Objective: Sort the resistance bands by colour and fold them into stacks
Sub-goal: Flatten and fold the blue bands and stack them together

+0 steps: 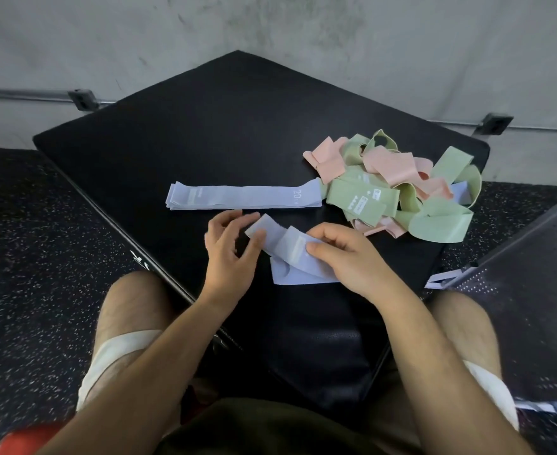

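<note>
A lilac resistance band [290,254] lies crumpled on the black padded platform [204,133] in front of me. My left hand [229,254] pinches its left end between thumb and fingers. Its right part is held down by my right hand [346,254]. Just beyond, a flat stack of lilac bands [237,196] lies lengthwise. To the right sits a tangled heap of green bands [355,195] and pink bands [388,167], with one more lilac band [461,192] poking out at its far side.
The platform is set against a grey concrete wall [303,34], with a speckled rubber floor [34,257] on both sides. A perforated dark metal seat [533,274] stands at the right. My bare knees frame the platform's near end.
</note>
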